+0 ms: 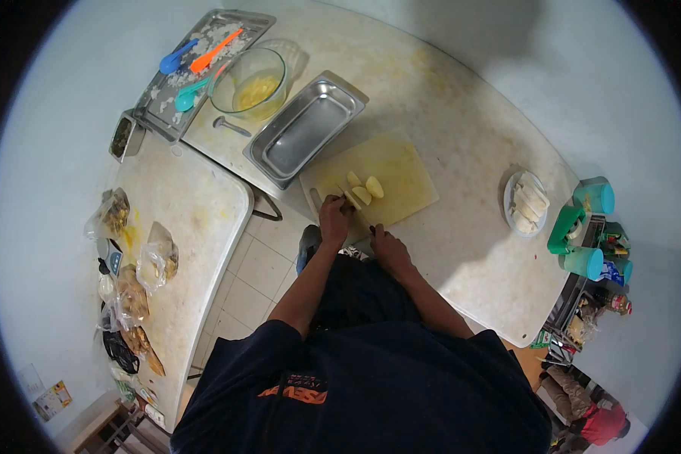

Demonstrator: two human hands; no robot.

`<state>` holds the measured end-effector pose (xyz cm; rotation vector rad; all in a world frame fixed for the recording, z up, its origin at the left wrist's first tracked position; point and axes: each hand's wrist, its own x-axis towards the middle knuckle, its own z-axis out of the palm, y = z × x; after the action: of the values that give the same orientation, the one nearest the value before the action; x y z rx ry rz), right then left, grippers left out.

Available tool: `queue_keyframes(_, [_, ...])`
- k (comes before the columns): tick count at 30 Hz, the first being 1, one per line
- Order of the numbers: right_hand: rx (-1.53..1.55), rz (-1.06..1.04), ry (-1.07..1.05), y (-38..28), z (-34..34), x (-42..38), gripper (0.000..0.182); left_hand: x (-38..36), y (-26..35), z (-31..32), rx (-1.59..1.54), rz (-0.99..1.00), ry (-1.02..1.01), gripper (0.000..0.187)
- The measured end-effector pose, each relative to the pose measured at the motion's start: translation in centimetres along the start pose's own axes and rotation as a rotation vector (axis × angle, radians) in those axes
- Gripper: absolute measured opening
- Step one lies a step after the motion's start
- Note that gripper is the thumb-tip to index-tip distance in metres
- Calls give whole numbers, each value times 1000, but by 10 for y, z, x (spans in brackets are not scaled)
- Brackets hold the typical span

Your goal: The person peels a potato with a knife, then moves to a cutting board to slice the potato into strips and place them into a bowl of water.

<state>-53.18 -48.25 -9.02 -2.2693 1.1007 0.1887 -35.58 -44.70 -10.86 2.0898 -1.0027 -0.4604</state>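
Note:
My right hand [388,248] is closed around the dark handle of a knife [361,217], whose blade lies over the near side of a yellowish cutting board [405,163]. Beside the blade, my left hand [333,218] has its fingers bent together on a pale piece that looks like peeled potato; the fingers hide most of it. Just beyond the knife, several pale yellow potato pieces [374,187] lie loose on the board. An oblong steel pan [307,125] stands behind the board's left corner.
A glass bowl [250,85] holds something yellow. Behind it, a metal tray [159,113] carries white bits and coloured spoons. A plate [509,203] of white pieces sits right, near turquoise-lidded containers [583,262]. Bagged food [132,295] lines the left table. A person in red [604,424] is lower right.

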Motion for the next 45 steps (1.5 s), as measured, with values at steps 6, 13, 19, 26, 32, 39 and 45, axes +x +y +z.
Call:
queue_keyframes(6, [16, -16, 5, 0, -1, 1, 27, 0, -27, 18, -60, 43, 39, 28])
queue_keyframes(13, [39, 35, -61, -3, -3, 4, 29, 5, -10, 2, 44, 5, -100, 24])
queue_keyframes(19, [63, 79, -106, -3, -3, 6, 30, 2, -9, 3, 30, 13, -58, 22])
queue_keyframes(26, [47, 85, -129, -5, -7, 6, 35, 2, -8, -2, -15, -16, -77, 22])
queue_keyframes(32, [44, 81, -120, -1, -2, 7, 41, 5, -17, 6, 18, 35, -40, 17])
queue_keyframes(39, [61, 48, -124, 7, 5, 13, 44, 8, -1, -7, 62, 26, -118, 19])
queue_keyframes(45, [47, 205, -195, -6, -10, 22, 41, 10, -5, 2, -4, 114, 31, 14])
